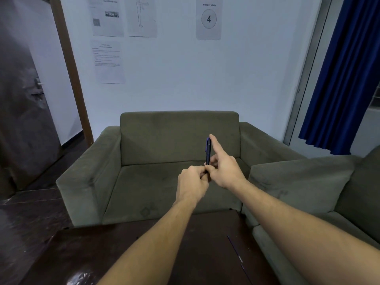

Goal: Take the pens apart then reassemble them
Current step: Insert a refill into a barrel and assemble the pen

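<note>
Olive sofa [178, 138] is filling the background — before it the left hand [193, 179] is curling round the pen [208, 149] at its lower end, the right hand [225, 171] pinching its middle, forefinger straight; a jerky twist could fling inner parts onto the sofa.

We identify two bare hands, the left hand [192, 182] and the right hand [226, 171]. The left forearm [156, 237] and the right forearm [298, 219] are likewise uncovered along their whole visible length, down to the near edge. We cannot resolve nail detail.
</note>
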